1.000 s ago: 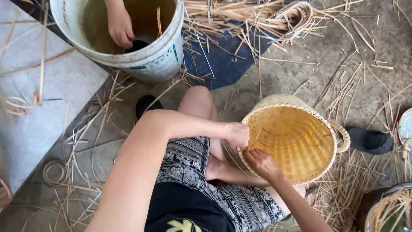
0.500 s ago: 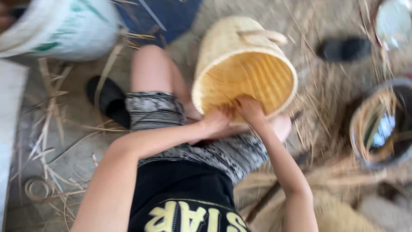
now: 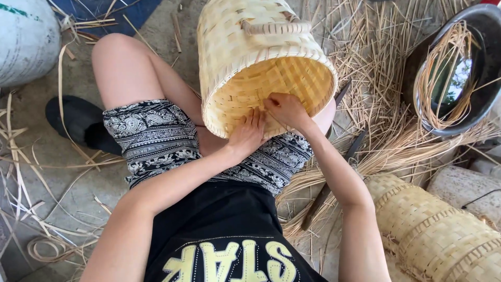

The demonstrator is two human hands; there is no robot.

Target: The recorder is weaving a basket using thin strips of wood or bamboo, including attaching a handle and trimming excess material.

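A pale woven bamboo basket (image 3: 250, 47) with a handle lies tilted on my lap, its open mouth facing me. My left hand (image 3: 246, 133) presses its fingers against the near rim of the basket. My right hand (image 3: 286, 110) pinches the rim just beside it, thumb inside the mouth. Both hands touch the woven edge and sit close together. I am seated on the ground in patterned shorts with my bare knee (image 3: 117, 57) raised at the left.
A dark bowl (image 3: 485, 68) holding coiled bamboo strips sits at the right. Another woven basket (image 3: 438, 230) lies at the lower right. A white bucket (image 3: 23, 42) stands upper left, a black sandal (image 3: 73, 122) beside my leg. Loose strips litter the floor.
The view has swung left and down onto my lap. The basket has turned so its mouth faces me, and both hands have shifted onto the near rim.
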